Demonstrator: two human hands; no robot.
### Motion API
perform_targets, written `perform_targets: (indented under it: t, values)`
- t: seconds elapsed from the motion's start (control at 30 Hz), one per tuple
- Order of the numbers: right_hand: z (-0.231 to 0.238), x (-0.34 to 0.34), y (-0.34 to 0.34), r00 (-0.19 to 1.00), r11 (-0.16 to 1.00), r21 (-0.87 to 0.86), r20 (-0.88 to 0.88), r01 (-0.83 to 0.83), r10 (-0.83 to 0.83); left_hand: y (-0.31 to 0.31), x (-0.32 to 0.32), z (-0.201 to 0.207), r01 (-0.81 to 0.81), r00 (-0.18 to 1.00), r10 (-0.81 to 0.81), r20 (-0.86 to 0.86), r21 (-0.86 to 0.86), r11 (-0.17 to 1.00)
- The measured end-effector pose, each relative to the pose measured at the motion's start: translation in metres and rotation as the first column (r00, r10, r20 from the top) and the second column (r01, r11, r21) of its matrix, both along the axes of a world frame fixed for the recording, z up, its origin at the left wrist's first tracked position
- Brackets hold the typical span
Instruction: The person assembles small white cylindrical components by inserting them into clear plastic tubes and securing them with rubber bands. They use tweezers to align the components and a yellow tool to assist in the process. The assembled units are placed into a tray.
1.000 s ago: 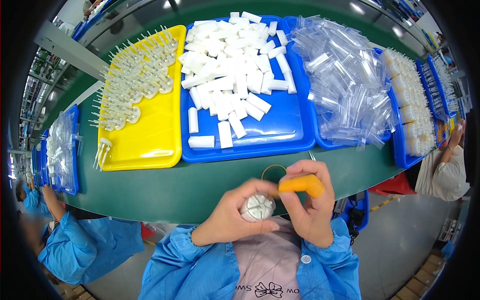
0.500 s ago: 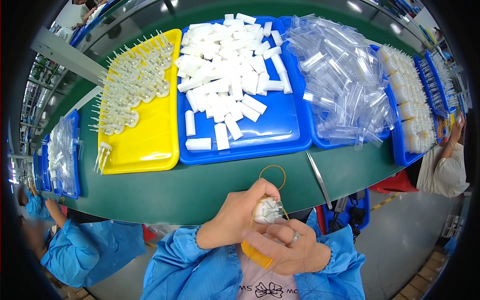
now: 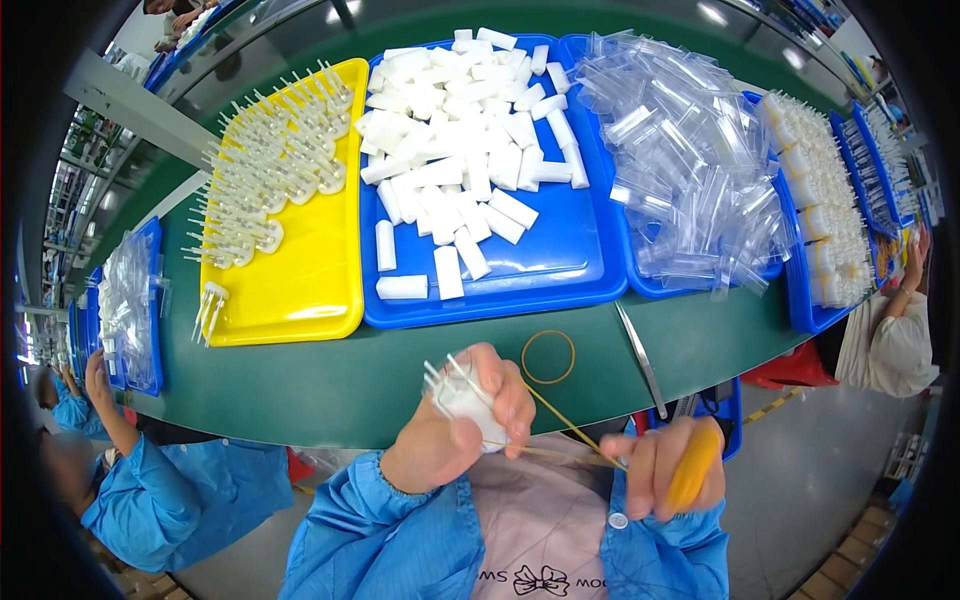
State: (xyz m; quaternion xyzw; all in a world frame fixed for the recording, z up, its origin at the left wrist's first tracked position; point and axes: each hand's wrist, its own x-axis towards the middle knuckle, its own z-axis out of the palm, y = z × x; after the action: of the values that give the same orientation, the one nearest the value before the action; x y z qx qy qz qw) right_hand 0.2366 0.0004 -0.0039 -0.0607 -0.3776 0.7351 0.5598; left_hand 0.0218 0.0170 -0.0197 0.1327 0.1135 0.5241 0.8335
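My left hand (image 3: 460,425) is closed around a white bundle (image 3: 465,400) with thin pale prongs sticking out of its upper end. A yellow rubber band (image 3: 560,415) is stretched from this bundle across to my right hand (image 3: 665,465). The right fingers are closed on the band's other end. A yellow-orange band-like thing (image 3: 693,468), blurred, lies against the right fingers; I cannot make out its kind. On the green table (image 3: 440,350) beyond my hands lie a loose rubber band (image 3: 548,357) and metal tweezers (image 3: 640,358).
A yellow tray (image 3: 300,290) holds white pronged pieces (image 3: 265,170). Next to it a blue tray (image 3: 540,265) carries white blocks (image 3: 435,180). Clear plastic sleeves (image 3: 680,160) fill another tray, with banded white bundles (image 3: 815,200) further right. Co-workers sit at both sides.
My hands have moved apart, left hand leftward and right hand rightward, pulling the rubber band long between them. The white bundle has tipped, its prongs now pointing up and left.
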Motion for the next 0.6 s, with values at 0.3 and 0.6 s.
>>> perform_targets:
  t: [0.3,0.6]
  values:
    - [0.003,-0.027,0.01,0.582,0.987,0.111,0.798,0.114,-0.157,0.004,0.014,0.009,0.419,-0.047,0.746,-0.664,0.665,0.618]
    - [0.026,-0.014,0.02,0.193,0.854,0.502,0.832,0.133,-0.519,0.001,0.002,0.01,0.262,0.445,0.278,-0.851,0.421,0.868]
